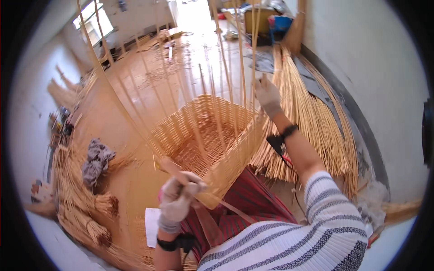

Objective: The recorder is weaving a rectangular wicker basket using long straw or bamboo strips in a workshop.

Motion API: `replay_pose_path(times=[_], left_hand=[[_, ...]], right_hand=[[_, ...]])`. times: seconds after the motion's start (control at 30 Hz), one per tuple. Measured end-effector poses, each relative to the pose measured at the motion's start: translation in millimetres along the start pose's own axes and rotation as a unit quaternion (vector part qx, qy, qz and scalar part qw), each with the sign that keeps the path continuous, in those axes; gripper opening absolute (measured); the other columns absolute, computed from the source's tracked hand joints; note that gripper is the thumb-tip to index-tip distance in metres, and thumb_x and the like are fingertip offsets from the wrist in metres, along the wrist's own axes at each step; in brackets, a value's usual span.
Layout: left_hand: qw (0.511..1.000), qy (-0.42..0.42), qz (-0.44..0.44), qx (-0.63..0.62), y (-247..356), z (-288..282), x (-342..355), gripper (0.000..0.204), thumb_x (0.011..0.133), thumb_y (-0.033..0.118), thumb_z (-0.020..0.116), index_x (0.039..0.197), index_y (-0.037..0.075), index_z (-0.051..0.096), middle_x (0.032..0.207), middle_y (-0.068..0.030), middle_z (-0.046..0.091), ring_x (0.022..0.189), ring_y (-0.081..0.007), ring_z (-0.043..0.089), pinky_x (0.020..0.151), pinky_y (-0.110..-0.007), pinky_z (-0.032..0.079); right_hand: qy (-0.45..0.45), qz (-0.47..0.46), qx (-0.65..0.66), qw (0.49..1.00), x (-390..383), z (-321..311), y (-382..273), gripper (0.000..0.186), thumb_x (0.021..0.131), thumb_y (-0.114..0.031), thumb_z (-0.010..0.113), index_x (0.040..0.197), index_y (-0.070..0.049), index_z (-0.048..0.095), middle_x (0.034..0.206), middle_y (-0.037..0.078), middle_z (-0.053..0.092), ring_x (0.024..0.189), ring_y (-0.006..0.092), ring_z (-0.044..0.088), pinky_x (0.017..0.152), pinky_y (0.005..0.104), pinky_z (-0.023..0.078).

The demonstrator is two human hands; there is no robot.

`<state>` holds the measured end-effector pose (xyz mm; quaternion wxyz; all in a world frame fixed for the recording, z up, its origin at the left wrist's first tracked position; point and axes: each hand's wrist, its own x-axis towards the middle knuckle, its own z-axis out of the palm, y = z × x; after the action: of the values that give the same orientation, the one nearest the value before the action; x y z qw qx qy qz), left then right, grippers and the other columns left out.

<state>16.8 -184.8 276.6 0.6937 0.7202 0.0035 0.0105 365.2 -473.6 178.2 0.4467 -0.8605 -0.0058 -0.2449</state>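
Observation:
A rectangular wicker basket (237,160) with a woven base and low walls rests tilted on my lap. Long pale stakes (224,58) rise from its sides. My left hand (177,198), in a light glove, is at the basket's near left corner. It is closed round a brown wooden piece (172,168) that looks like a stick or tool handle; its exact kind is not clear. My right hand (267,95), gloved too, is raised by the far right corner. Its fingers are closed at an upright stake, though the fingertips are partly hidden.
A big sheaf of straight canes (312,131) spreads over the floor to the right, near the wall. More bundles (86,212) lie at the left, beside a crumpled grey cloth (97,160). Scraps litter the floor ahead. A blue container (281,23) stands among clutter at the back.

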Motion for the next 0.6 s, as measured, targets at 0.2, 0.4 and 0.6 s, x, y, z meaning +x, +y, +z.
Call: replay_pose_path(times=[0.2, 0.4, 0.6], left_hand=[[0.704, 0.311, 0.409, 0.49, 81, -8, -52, 0.052, 0.101, 0.017, 0.065, 0.145, -0.003, 0.048, 0.133, -0.0129, 0.059, 0.11, -0.0257, 0.059, 0.091, -0.043, 0.051], [0.8, 0.101, 0.579, 0.122, 129, 21, -102, 0.041, 0.101, 0.019, 0.061, 0.139, 0.007, 0.055, 0.129, -0.0058, 0.058, 0.111, -0.0206, 0.057, 0.093, -0.038, 0.047], [0.805, 0.085, 0.584, 0.052, 145, 29, -104, 0.041, 0.095, 0.01, 0.065, 0.134, 0.02, 0.061, 0.123, 0.0023, 0.058, 0.108, -0.0157, 0.056, 0.092, -0.034, 0.049]], right_hand=[[-0.019, -0.104, -0.035, 0.994, -102, -61, -68, 0.035, 0.1, -0.04, 0.063, 0.112, -0.007, 0.066, 0.068, 0.015, 0.064, 0.066, 0.0362, 0.067, 0.063, 0.0472, 0.052], [0.003, -0.214, -0.083, 0.973, -132, -28, -145, 0.035, 0.097, -0.034, 0.069, 0.115, -0.004, 0.063, 0.071, 0.016, 0.065, 0.064, 0.0367, 0.066, 0.059, 0.0472, 0.051], [0.001, -0.223, -0.09, 0.971, -139, -15, -160, 0.04, 0.095, -0.033, 0.069, 0.116, -0.002, 0.057, 0.073, 0.017, 0.067, 0.07, 0.0395, 0.068, 0.064, 0.05, 0.052]])
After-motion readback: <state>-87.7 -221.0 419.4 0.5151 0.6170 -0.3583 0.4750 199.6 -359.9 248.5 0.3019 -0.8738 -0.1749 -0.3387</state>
